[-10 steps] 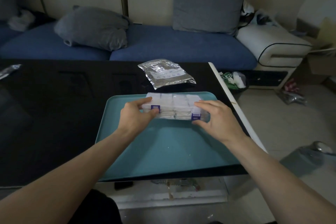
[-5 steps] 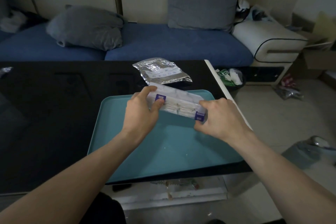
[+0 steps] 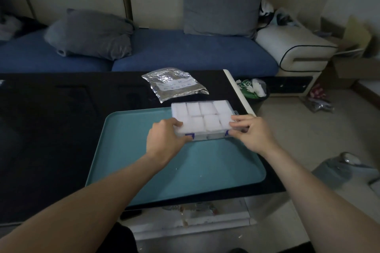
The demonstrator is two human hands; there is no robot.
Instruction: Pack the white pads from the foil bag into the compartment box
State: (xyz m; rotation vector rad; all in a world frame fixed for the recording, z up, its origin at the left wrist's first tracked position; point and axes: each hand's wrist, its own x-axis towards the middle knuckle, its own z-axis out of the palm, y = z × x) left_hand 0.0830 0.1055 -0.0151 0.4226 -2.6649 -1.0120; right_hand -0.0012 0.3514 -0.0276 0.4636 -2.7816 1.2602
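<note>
1. A dim living room: a blue sofa [image 3: 185, 55] with grey cushions [image 3: 88, 35] runs behind a glossy black surface [image 3: 51, 129]. A teal tray [image 3: 185, 170] lies on the surface, and a crumpled foil bag [image 3: 174, 84] rests just beyond the tray's far edge.
2. Half a second ago the compartment box [image 3: 203, 119] was tipped on edge, its front showing; now it lies flat, lid upward, at the tray's far right corner, with white pads [image 3: 207, 109] filling its cells.
3. The left hand [image 3: 164, 139] holds the box's near-left corner in a curled grip, thumb under the front edge. The right hand [image 3: 253, 131] pinches the near-right corner by the purple latch.
</note>
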